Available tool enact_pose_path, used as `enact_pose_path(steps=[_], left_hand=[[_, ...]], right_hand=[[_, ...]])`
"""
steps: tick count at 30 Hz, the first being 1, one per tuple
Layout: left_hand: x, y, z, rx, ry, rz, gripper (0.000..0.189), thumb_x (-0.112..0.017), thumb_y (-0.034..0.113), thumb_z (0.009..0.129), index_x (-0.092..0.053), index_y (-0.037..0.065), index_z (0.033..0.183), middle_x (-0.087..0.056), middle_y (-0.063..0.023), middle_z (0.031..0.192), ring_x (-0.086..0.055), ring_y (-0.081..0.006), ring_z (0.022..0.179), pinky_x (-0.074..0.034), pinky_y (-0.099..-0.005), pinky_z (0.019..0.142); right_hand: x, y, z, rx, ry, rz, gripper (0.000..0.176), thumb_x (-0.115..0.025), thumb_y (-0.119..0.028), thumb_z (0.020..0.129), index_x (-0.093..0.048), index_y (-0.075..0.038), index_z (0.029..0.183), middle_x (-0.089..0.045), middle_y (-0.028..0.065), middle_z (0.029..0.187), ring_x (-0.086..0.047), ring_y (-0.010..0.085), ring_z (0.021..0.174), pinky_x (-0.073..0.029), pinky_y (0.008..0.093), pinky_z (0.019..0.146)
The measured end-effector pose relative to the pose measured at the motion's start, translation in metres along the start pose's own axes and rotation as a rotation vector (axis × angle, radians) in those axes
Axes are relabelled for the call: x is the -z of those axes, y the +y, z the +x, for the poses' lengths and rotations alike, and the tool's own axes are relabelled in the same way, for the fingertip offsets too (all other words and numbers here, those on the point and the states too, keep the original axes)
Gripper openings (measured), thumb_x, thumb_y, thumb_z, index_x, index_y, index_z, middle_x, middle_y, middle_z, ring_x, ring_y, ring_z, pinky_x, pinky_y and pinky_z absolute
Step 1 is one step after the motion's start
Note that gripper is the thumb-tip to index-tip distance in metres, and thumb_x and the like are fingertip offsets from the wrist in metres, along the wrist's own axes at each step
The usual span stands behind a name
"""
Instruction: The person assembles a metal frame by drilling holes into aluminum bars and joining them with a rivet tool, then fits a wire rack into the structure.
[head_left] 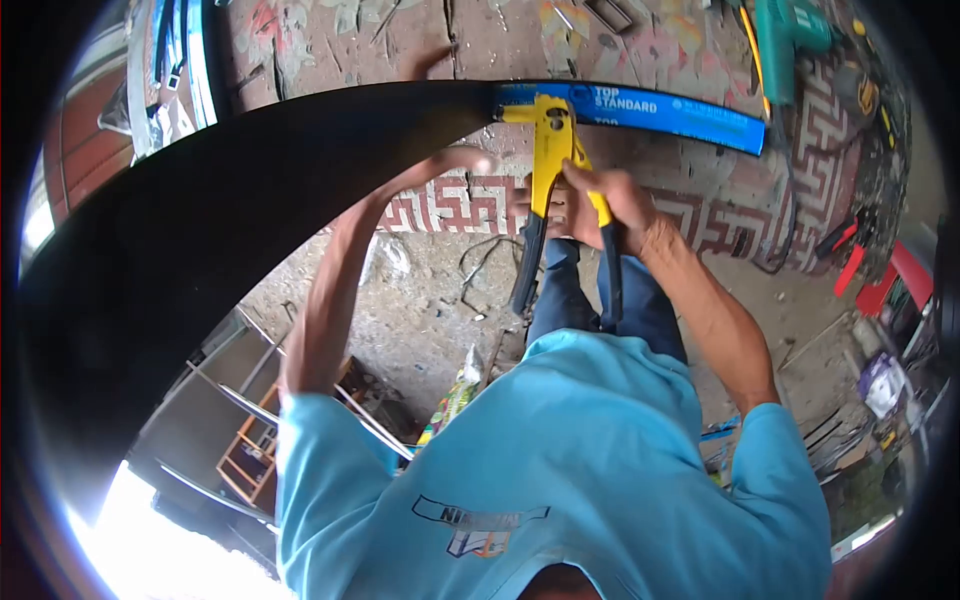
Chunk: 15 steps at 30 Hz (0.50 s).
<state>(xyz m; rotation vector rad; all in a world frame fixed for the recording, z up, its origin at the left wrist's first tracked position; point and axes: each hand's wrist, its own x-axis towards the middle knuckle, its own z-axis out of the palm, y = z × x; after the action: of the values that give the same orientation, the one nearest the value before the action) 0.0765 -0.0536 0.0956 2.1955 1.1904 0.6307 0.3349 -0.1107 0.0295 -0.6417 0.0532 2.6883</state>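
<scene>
A long dark profile (300,140) crosses the head view from the near left to the far middle. Its far end is covered with blue film (660,115) printed "TOP STANDARD". My left hand (435,170) is wrapped round the profile, thumb on the near side and fingertips showing past the far edge. In my right hand (620,205) is a yellow hand riveter (552,150) with black grips, its two handles spread apart. The riveter's nose points left and overlaps the profile where the blue film begins.
A green power tool (785,45) lies at the far right of the patterned work surface (700,215). More blue-filmed profiles (185,60) stand at the far left. A wooden frame (245,460) and red pieces (895,280) lie on the floor below.
</scene>
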Motion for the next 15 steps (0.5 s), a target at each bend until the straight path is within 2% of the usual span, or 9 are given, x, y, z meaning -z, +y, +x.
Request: enact_pose_path(steps=[1, 2, 3, 5, 7, 9, 11, 13, 15], left_hand=[[0.016, 0.031, -0.004, 0.141, 0.154, -0.170, 0.054, -0.074, 0.023, 0.069, -0.058, 0.001, 0.115, -0.060, -0.0132, 0.114, -0.059, -0.0264, 0.104, -0.045, -0.0373, 0.093], [0.035, 0.060, -0.007, 0.230, 0.346, -0.376, 0.052, -0.070, 0.018, 0.071, -0.057, -0.001, 0.117, -0.061, -0.0145, 0.114, -0.060, -0.0256, 0.103, -0.046, -0.0360, 0.093], [0.052, 0.080, -0.010, 0.231, 0.506, -0.542, 0.050, -0.066, 0.013, 0.073, -0.057, -0.002, 0.120, -0.061, -0.0159, 0.114, -0.061, -0.0249, 0.103, -0.047, -0.0348, 0.093], [0.079, 0.082, -0.020, 0.130, 0.632, -0.795, 0.041, -0.056, 0.017, 0.087, -0.053, -0.002, 0.123, -0.058, -0.0197, 0.120, -0.061, -0.0281, 0.103, -0.046, -0.0339, 0.093], [0.071, 0.073, 0.014, -0.163, 0.716, 0.171, 0.035, -0.061, 0.024, 0.084, -0.061, -0.002, 0.108, -0.062, -0.0213, 0.109, -0.065, -0.0304, 0.090, -0.051, -0.0343, 0.081], [0.056, 0.085, 0.039, -0.291, 0.700, 0.650, 0.034, -0.063, 0.027, 0.083, -0.066, -0.002, 0.100, -0.065, -0.0221, 0.104, -0.067, -0.0316, 0.084, -0.053, -0.0346, 0.075], [0.038, 0.110, 0.058, -0.210, 0.944, -0.172, 0.035, -0.060, 0.022, 0.084, -0.057, -0.005, 0.107, -0.062, -0.0153, 0.090, -0.062, -0.0239, 0.076, -0.051, -0.0314, 0.071], [0.040, 0.102, 0.052, -0.190, 0.958, -0.369, 0.036, -0.058, 0.014, 0.080, -0.053, -0.006, 0.109, -0.061, -0.0147, 0.086, -0.061, -0.0233, 0.072, -0.051, -0.0327, 0.071], [0.037, 0.104, 0.051, -0.193, 0.993, -0.451, 0.038, -0.057, 0.010, 0.078, -0.051, -0.008, 0.111, -0.061, -0.0141, 0.083, -0.060, -0.0231, 0.069, -0.052, -0.0338, 0.070]], right_hand=[[-0.004, 0.004, -0.004, -0.003, -0.110, 0.137, 0.055, -0.065, -0.031, 0.085, -0.046, 0.002, 0.125, -0.056, 0.0210, 0.120, -0.054, 0.0354, 0.110, -0.040, 0.0464, 0.098], [-0.008, 0.008, -0.004, 0.067, -0.121, 0.102, 0.058, -0.067, -0.029, 0.082, -0.045, 0.002, 0.125, -0.057, 0.0226, 0.117, -0.055, 0.0390, 0.107, -0.039, 0.0494, 0.100], [-0.006, 0.011, 0.000, 0.104, -0.148, 0.078, 0.058, -0.068, -0.027, 0.080, -0.045, 0.003, 0.125, -0.058, 0.0220, 0.113, -0.056, 0.0384, 0.106, -0.039, 0.0493, 0.099], [-0.012, 0.014, 0.006, 0.138, -0.163, 0.045, 0.053, -0.068, -0.022, 0.077, -0.048, 0.004, 0.119, -0.061, 0.0195, 0.100, -0.059, 0.0358, 0.099, -0.042, 0.0489, 0.096], [-0.017, 0.013, 0.011, 0.181, -0.133, 0.014, 0.045, -0.068, -0.022, 0.077, -0.051, 0.004, 0.110, -0.062, 0.0165, 0.092, -0.060, 0.0327, 0.089, -0.044, 0.0489, 0.091], [-0.020, 0.019, 0.013, 0.211, -0.086, -0.002, 0.041, -0.068, -0.023, 0.077, -0.052, 0.003, 0.104, -0.060, 0.0127, 0.084, -0.060, 0.0285, 0.079, -0.045, 0.0479, 0.085], [-0.023, 0.022, 0.015, 0.206, -0.067, 0.021, 0.039, -0.067, -0.024, 0.078, -0.051, 0.002, 0.102, -0.059, 0.0111, 0.082, -0.060, 0.0263, 0.076, -0.045, 0.0470, 0.084], [-0.030, 0.026, 0.016, 0.242, 0.009, 0.017, 0.034, -0.065, -0.025, 0.081, -0.050, 0.000, 0.098, -0.054, 0.0061, 0.074, -0.056, 0.0198, 0.068, -0.045, 0.0429, 0.079], [-0.028, 0.031, 0.022, 0.244, 0.036, 0.057, 0.031, -0.064, -0.025, 0.082, -0.050, -0.001, 0.096, -0.052, 0.0049, 0.072, -0.055, 0.0189, 0.066, -0.045, 0.0416, 0.077]])
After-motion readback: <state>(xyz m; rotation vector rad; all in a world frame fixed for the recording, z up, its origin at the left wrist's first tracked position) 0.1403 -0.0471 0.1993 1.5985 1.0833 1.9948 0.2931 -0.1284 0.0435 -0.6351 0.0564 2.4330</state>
